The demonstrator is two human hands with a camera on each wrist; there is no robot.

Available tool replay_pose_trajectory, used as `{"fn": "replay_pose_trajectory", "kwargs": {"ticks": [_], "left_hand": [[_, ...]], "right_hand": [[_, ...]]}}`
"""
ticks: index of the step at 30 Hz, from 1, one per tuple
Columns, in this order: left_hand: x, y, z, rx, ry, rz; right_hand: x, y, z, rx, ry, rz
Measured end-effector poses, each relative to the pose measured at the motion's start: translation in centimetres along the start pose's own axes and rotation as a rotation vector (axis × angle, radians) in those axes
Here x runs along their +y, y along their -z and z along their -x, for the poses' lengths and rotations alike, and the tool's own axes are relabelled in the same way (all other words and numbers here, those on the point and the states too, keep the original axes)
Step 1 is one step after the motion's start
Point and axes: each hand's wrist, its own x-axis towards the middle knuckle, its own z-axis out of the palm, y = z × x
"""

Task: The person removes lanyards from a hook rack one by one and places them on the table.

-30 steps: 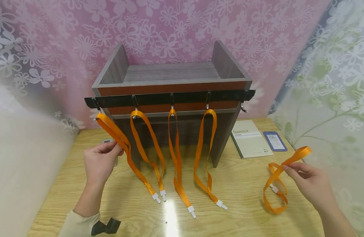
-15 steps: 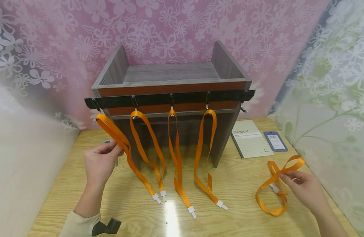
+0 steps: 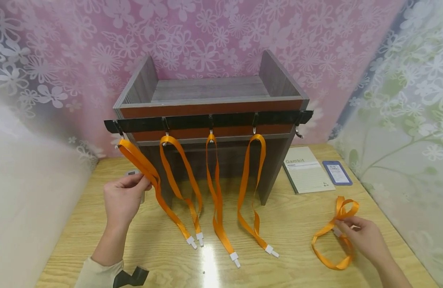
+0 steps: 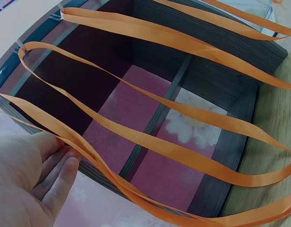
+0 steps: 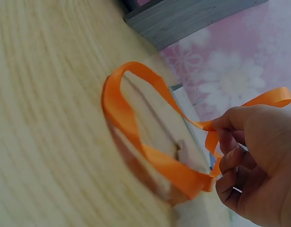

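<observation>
My left hand pinches the leftmost orange lanyard, which loops over the leftmost hook and slopes down to a white clip. In the left wrist view, the thumb and fingertips of that hand hold the lanyard's ribbon. Far to the right, my right hand pinches a loose orange lanyard between thumb and index finger, just over the table. Its band hangs in an open loop, and the fingers partly hide its white clip. Three more orange lanyards hang from the middle hooks.
A black hook rail runs across the front of a grey wooden shelf. The rightmost hook bears no lanyard. A notebook and a blue badge holder lie on the wooden table. Patterned walls stand behind and beside.
My right hand has moved left and down with the loose lanyard, whose loop has spread lower. The left hand keeps its pinch on the leftmost lanyard, nearly still.
</observation>
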Motion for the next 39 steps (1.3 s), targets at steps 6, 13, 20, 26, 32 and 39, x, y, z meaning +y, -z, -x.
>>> {"fn": "replay_pose_trajectory", "kwargs": {"ticks": [6, 13, 20, 26, 32, 39], "left_hand": [[0.1, 0.0, -0.1, -0.003, -0.019, -0.009], [0.2, 0.1, -0.2, -0.012, 0.013, -0.013], [0.2, 0.1, -0.2, -0.010, -0.003, -0.008], [0.1, 0.1, 0.0, -0.020, 0.012, 0.000], [0.1, 0.0, 0.1, -0.016, 0.013, 0.005], [0.1, 0.2, 0.1, -0.023, 0.028, -0.014]], "right_hand": [[0.9, -0.7, -0.1, -0.022, -0.061, -0.032], [1.4, -1.3, 0.0, -0.053, -0.059, -0.003], [1.5, -1.5, 0.3, 0.039, -0.015, 0.014], [1.7, -1.1, 1.1, 0.019, -0.074, 0.024], [1.7, -0.8, 1.1, -0.017, -0.121, 0.013], [1.3, -0.6, 1.0, -0.018, -0.097, -0.050]]}}
